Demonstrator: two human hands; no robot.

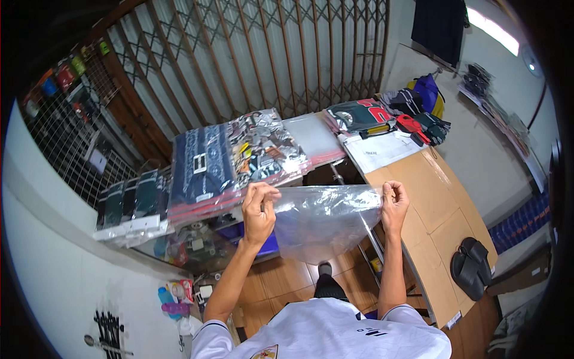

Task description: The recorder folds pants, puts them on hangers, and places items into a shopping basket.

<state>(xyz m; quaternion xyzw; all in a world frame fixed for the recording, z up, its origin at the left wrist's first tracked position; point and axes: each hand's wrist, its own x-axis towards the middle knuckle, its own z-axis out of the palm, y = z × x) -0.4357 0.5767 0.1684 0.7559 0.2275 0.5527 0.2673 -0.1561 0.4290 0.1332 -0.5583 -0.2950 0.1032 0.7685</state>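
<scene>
A clear plastic bag (pixel 323 224) hangs spread between my two hands above the tiled floor. My left hand (pixel 260 211) pinches its upper left corner, and my right hand (pixel 393 206) pinches the upper right corner. Beyond my left hand lie stacks of folded clothing in clear plastic, one navy patterned garment (pixel 197 166) and one multicoloured patterned garment (pixel 264 148). Flat clear plastic bags (pixel 311 134) lie beside them. A folded dark green garment with red markings (pixel 365 116) rests farther right.
Cardboard (pixel 435 206) covers the right table, with black slides (pixel 471 269) near its outer edge. A red-handled tool (pixel 411 129) lies on white packaging (pixel 385 150). Packed dark items (pixel 134 197) stand at the left. A folding metal gate (pixel 287 58) stands behind the counter.
</scene>
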